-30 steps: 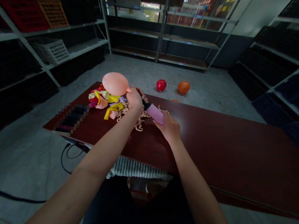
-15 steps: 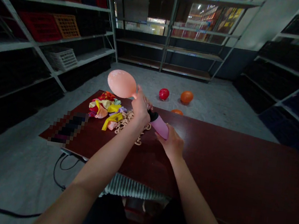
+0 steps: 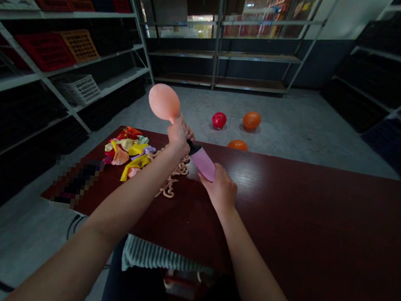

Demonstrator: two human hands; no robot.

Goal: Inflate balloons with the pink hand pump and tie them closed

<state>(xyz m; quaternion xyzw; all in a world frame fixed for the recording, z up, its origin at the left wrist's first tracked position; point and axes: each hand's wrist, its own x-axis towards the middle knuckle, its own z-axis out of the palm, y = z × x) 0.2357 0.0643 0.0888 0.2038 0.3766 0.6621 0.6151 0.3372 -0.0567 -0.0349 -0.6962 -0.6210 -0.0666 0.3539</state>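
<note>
Pink latex balloon, part-inflated, likely light and soft and best held at its neck, sits above the far edge of a long dark-red wooden table. Crumpled multicoloured deflated balloons lie at ten o'clock from the hands. Left hand curls its fingers around the neck, near the black nozzle of a pink cylindrical hand pump; right hand, fingers pressed together, touches the pump's lower end.

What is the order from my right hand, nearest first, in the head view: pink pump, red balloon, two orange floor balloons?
1. Pink pump: under the right hand.
2. Near orange balloon: behind the table edge.
3. Red balloon, far orange balloon: farther back; too close to call.
</note>
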